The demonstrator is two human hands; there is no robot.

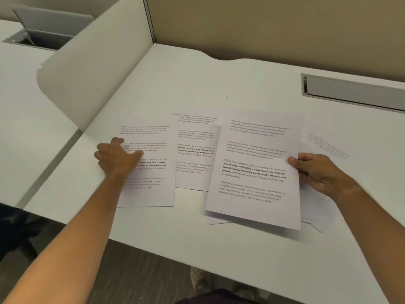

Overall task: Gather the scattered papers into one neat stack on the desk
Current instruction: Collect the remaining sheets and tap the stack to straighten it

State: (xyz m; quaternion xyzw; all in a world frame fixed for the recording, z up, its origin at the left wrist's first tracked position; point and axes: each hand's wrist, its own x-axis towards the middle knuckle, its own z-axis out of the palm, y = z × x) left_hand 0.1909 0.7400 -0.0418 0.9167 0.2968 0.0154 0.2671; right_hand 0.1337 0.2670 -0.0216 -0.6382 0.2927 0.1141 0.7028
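Several white printed sheets lie on the white desk (pixel 219 84). My right hand (pixel 317 172) grips the right edge of a held sheet (pixel 254 172), thumb on top, lifted slightly above a few loose sheets (pixel 315 213) fanned beneath it. My left hand (pixel 117 157) rests with fingers spread on the left sheet (pixel 151 194), pressing it flat. Between them lie middle sheets (pixel 195 172), overlapping, with another peeking out behind. A further sheet (pixel 328 145) lies askew at the far right.
A grey divider panel (pixel 87 73) stands along the desk's left side. A closed cable flap (pixel 355 93) is set into the desk at the back right. An open cable box (pixel 37 38) sits on the neighbouring desk. The desk's front edge runs below the papers, floor beneath.
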